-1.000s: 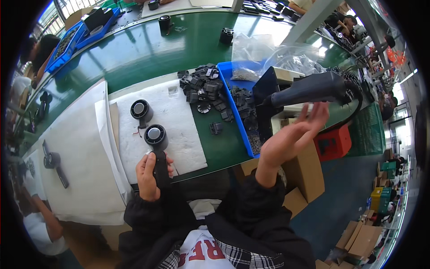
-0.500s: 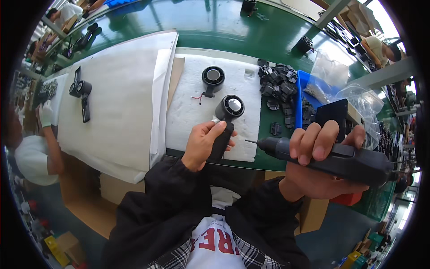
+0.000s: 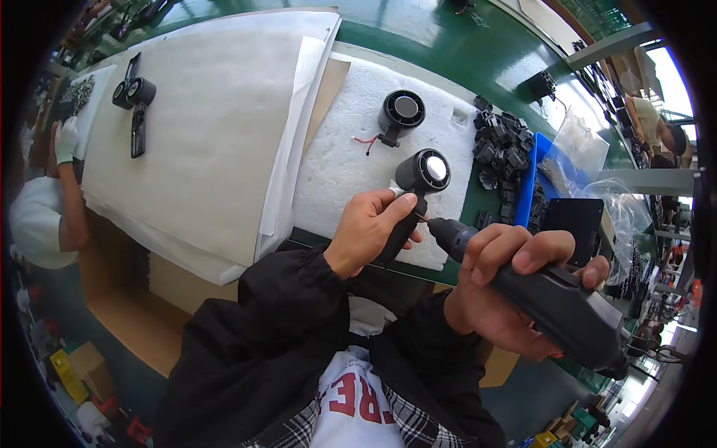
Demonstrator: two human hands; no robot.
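My left hand (image 3: 373,228) is closed around the black handle of a handheld fan (image 3: 423,171), whose round head with a silver centre points away from me. In my right hand (image 3: 515,287) is a dark electric screwdriver (image 3: 556,310), fingers wrapped over its body. Its thin bit reaches the side of the fan's handle, close below the head; whether a screw sits there is too small to tell. Just beyond lies a second round fan head (image 3: 403,110), with a short red and black wire, on a white foam sheet (image 3: 336,179).
Black plastic parts (image 3: 504,142) are heaped right of the foam, beside a blue bin (image 3: 529,190) and clear plastic bags (image 3: 579,145). Large pale sheets (image 3: 209,134) cover the left, with assembled black fans (image 3: 138,93) on them. A gloved co-worker (image 3: 48,216) is at far left.
My right hand has brought the screwdriver left and tilted it, so its bit now meets the fan handle. My left hand keeps its hold; the whole view has turned somewhat.
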